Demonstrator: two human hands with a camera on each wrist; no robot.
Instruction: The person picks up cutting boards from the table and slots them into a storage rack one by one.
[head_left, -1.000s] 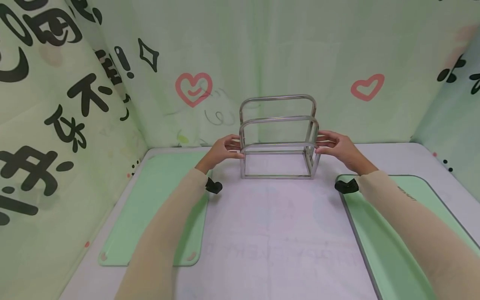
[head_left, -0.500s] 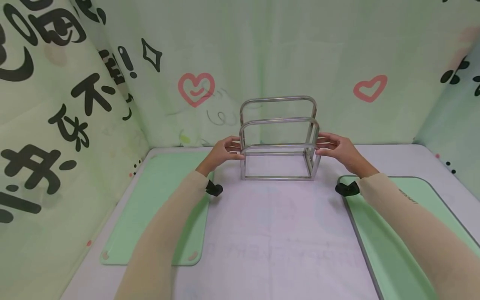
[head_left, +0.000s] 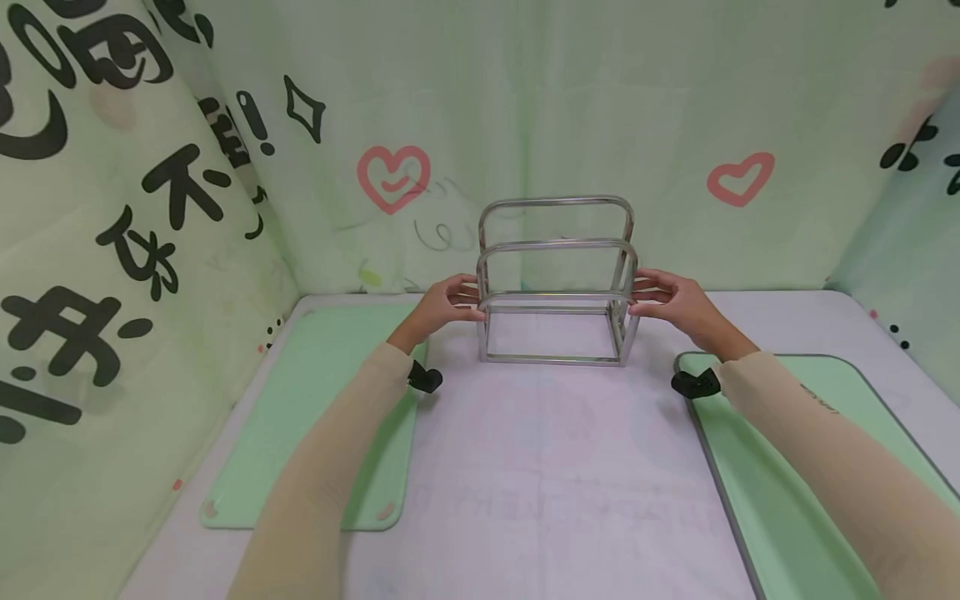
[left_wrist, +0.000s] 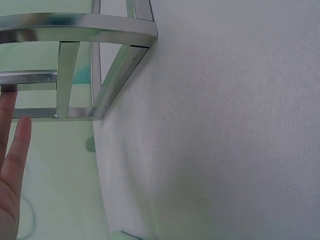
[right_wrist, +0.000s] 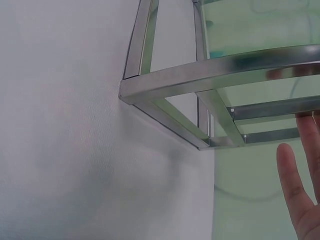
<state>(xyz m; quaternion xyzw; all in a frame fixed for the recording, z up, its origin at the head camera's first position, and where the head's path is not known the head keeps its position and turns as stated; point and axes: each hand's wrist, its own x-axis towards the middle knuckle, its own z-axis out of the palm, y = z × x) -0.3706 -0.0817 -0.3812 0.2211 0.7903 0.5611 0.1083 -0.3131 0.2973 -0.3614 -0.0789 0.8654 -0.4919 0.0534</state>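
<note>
Silver metal tubing formed the rack point(head_left: 555, 296), which stood on the pale table point(head_left: 525, 467) between the hands. The left hand point(head_left: 438, 308), open with fingers extended, touched its left side; the right hand point(head_left: 678, 308), similarly open, touched its right. One green board point(head_left: 315, 375) lay left, the grey-edged board point(head_left: 738, 467) right.

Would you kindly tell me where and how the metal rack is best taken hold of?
Probably by the upright bars at both ends, left hand from the left, right hand from the right: the metal rack stands upright on the table, and its slim ends face outward.
</note>
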